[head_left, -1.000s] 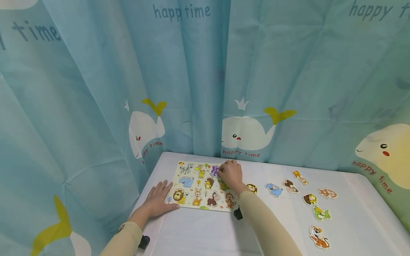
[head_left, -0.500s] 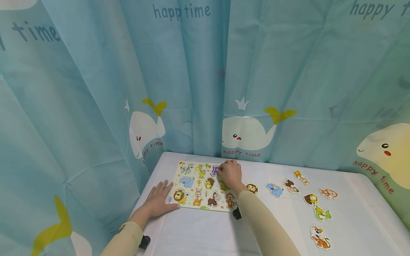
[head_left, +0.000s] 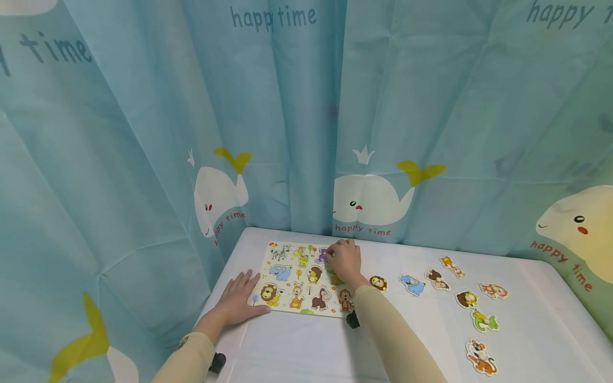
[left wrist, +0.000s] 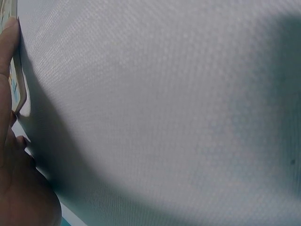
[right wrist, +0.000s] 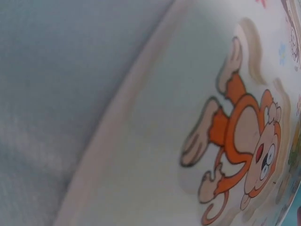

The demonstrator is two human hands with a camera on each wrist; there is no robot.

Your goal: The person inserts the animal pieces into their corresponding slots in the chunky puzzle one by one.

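A cream puzzle board (head_left: 286,307) printed with animals lies at the back left of the table. My left hand (head_left: 235,300) rests at its left edge, fingers spread, with the thumb along the near corner. In the left wrist view the thumb (left wrist: 8,44) touches the board's edge. Over the upper right of the board, my right hand (head_left: 345,263) has curled fingertips pinching a purple animal puzzle piece (head_left: 321,255), partly covered by the hand. The green crocodile picture below is partly hidden too. The right wrist view shows the board's monkey picture (right wrist: 247,127) in its recess.
Right of the board lie loose animal pieces: a lion (head_left: 378,283), an elephant (head_left: 412,285), a gorilla (head_left: 437,279), a kangaroo (head_left: 452,267), a monkey (head_left: 493,290), a hedgehog (head_left: 466,299), a crocodile (head_left: 485,321) and a tiger (head_left: 481,357). A blue curtain (head_left: 306,133) hangs behind the table.
The head view has shifted very slightly. Both hands stay at the same places on the board, with the right forearm edging slightly left.
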